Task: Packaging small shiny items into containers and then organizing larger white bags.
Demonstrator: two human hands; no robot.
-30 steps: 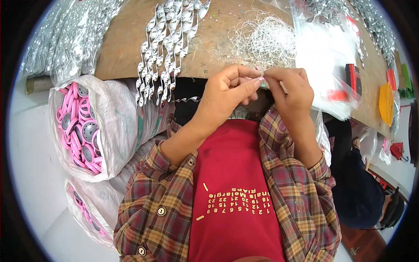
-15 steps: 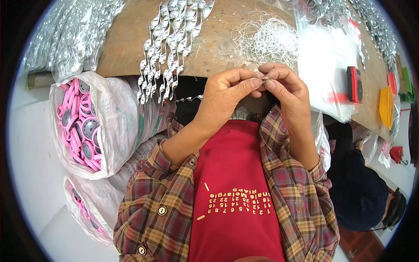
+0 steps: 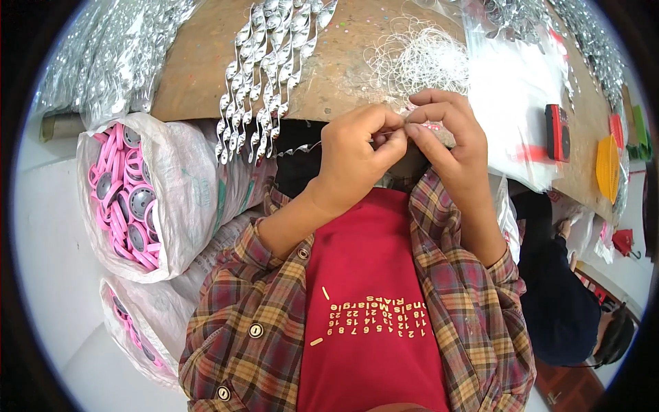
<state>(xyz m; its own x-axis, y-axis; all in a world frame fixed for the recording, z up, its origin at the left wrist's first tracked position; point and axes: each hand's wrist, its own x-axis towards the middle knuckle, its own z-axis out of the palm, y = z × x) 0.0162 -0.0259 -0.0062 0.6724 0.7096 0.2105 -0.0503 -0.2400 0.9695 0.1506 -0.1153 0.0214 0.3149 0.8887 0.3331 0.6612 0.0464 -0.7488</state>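
"Step in hand?"
"Fingertip work, seemingly: left hand (image 3: 358, 147) and right hand (image 3: 456, 141) are pinched together, contents hidden; steadiness is called for."
"Twisted strip (image 3: 301, 149)?"
"Seen at left hand's nine o'clock."

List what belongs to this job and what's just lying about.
Likely for the job:
left hand and right hand, fingers pinched; anything held is hidden
silver twisted strips
tangled white string

Probably just lying about:
red-and-black device
yellow basket
red umbrella
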